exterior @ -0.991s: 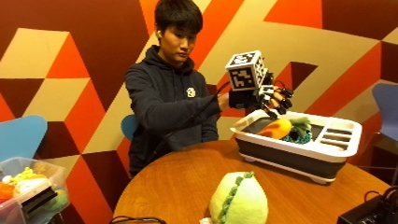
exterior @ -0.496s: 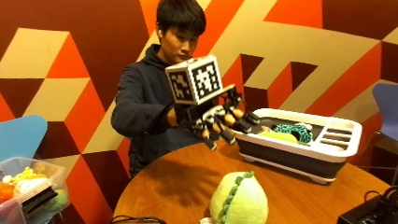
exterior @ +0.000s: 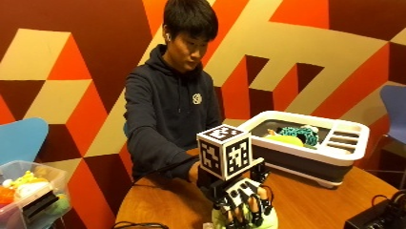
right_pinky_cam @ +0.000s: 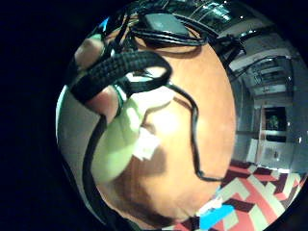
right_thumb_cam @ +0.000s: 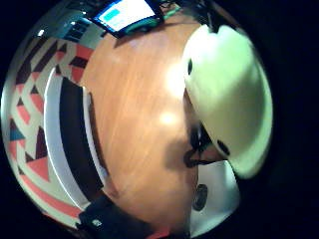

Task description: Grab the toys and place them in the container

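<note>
Scene: person in a dark hoodie seated at a round wooden table [exterior: 158,205], in front of a wall of orange, red and cream shapes.
Right hand: gloved right hand [exterior: 244,202] is at the near edge of the table, palm down, fingers spread and pointing downward over the green plush toy [exterior: 269,220].
Hand state: fingers lie over the top of the toy and touch it; whether they close round it cannot be told, since the toy is cut off at the picture's edge.
Green plush toy: pale green, rounded, with small dark eyes; stands on the table under the hand. In the thumb side palm view it lies close to the palm [right_thumb_cam: 227,94]; in the little finger side view it shows beside a strapped finger [right_pinky_cam: 120,139].
Container: white and dark dish-rack tub [exterior: 346,155] at the far right edge of the table, well apart from the hand.
Container contents: yellow-green toy [exterior: 285,139] and teal toy [exterior: 298,132] lie inside it.
Other: black cable [right_pinky_cam: 192,130] runs across the tabletop; clear bin [exterior: 28,200] of toys stands left of the table.
</note>
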